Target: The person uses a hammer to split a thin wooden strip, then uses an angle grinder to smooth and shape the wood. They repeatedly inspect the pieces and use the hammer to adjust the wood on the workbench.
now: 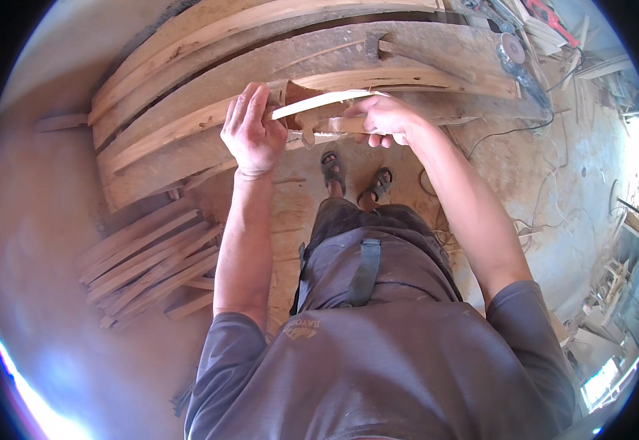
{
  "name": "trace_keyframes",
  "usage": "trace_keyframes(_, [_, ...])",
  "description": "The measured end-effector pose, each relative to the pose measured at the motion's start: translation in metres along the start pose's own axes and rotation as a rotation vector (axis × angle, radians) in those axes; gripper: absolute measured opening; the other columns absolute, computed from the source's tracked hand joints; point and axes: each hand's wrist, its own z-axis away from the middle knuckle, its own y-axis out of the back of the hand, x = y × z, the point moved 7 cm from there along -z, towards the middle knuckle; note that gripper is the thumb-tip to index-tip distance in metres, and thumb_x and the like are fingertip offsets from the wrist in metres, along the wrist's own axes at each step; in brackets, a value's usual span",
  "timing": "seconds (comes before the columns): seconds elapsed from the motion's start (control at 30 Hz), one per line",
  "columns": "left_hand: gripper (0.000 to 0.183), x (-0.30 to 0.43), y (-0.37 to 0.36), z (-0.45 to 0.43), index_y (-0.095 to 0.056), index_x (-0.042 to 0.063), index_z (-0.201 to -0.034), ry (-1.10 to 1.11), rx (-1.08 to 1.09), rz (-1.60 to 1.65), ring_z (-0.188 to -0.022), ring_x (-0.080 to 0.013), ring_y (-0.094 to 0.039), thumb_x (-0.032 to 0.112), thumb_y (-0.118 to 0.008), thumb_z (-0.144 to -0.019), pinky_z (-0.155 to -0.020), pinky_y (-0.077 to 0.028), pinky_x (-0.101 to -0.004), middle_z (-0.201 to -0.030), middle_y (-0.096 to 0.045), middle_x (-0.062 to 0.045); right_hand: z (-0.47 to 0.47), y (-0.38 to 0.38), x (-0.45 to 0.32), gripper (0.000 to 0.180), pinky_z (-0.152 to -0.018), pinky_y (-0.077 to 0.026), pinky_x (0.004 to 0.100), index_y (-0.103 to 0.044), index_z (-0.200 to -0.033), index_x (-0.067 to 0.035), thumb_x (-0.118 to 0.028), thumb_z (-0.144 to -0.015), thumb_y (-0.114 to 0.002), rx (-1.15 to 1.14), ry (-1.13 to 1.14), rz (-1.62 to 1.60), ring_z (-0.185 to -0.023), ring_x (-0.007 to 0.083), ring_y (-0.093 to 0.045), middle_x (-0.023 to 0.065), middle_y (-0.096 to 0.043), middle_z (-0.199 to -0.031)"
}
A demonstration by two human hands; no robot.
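My left hand is closed on the left end of a pale, narrow wooden strip, which bends slightly between my two hands. At the strip's right end is my right hand, its thumb and fingers on the wood. A short, light-brown piece lies under the right fingers; whether they grip it too, I cannot tell. Just behind and below the strip is a brown, hollow-looking thing, partly hidden by the strip and my left hand. A hammer with a wooden handle rests on the planks beyond.
Long wooden planks span the bench ahead. An angle grinder lies at its right end, its cord trailing off. A red power tool is farther back. Stacked wood strips lie lower left. Cables cross the floor at right.
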Motion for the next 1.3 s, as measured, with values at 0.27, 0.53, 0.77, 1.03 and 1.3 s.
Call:
trace_keyframes(0.27, [0.024,-0.026,-0.015,0.006,-0.073,0.006,-0.099,0.002,0.029,0.056,-0.088,-0.0284,-0.073,-0.008,-0.067,-0.080,-0.079,-0.057,-0.0340,-0.101,-0.076,-0.010,0.030,0.013,0.041,0.059,-0.045,-0.038,0.0279,-0.050,-0.150,0.001,0.001,-0.091,-0.050,-0.030,0.111,-0.341,-0.057,0.0141,-0.054,0.0182,-0.070,-0.099])
trace_keyframes(0.53, [0.025,-0.070,-0.008,0.033,-0.075,0.005,-0.107,0.202,0.026,-0.010,-0.098,-0.0291,-0.074,-0.002,-0.069,-0.084,-0.090,-0.058,-0.0366,-0.108,-0.076,-0.014,0.041,0.060,0.100,0.061,-0.048,-0.041,0.0263,-0.044,-0.154,-0.001,0.000,-0.094,-0.054,0.040,0.151,-0.738,-0.059,0.0142,-0.055,0.0202,-0.070,-0.102])
trace_keyframes(0.77, [0.022,-0.083,0.018,0.065,-0.073,0.002,-0.111,0.289,0.057,-0.104,-0.100,-0.0316,-0.073,0.001,-0.071,-0.089,-0.091,-0.057,-0.0369,-0.111,-0.075,-0.015,0.027,0.112,0.130,0.064,-0.049,-0.043,0.0236,-0.038,-0.158,-0.004,0.003,-0.095,-0.049,0.269,0.097,-0.839,-0.062,0.0126,-0.056,0.0212,-0.069,-0.110])
trace_keyframes(1.03, [0.025,-0.116,0.044,0.111,-0.072,0.002,-0.117,0.481,0.105,-0.180,-0.104,-0.0307,-0.072,0.005,-0.072,-0.092,-0.093,-0.056,-0.0374,-0.115,-0.075,-0.013,-0.006,0.097,0.110,0.059,-0.052,-0.041,0.0275,-0.044,-0.154,-0.007,0.004,-0.096,-0.044,0.335,-0.029,-0.779,-0.065,0.0161,-0.057,0.0210,-0.071,-0.111])
trace_keyframes(1.3, [0.032,-0.133,0.036,0.123,-0.070,0.004,-0.121,0.563,0.016,-0.195,-0.107,-0.0315,-0.069,0.003,-0.073,-0.089,-0.093,-0.055,-0.0395,-0.116,-0.072,-0.015,0.013,0.153,0.139,0.046,-0.046,-0.039,0.0260,-0.052,-0.141,0.001,0.005,-0.097,-0.039,0.524,-0.097,-0.891,-0.060,0.0170,-0.059,0.0233,-0.070,-0.102])
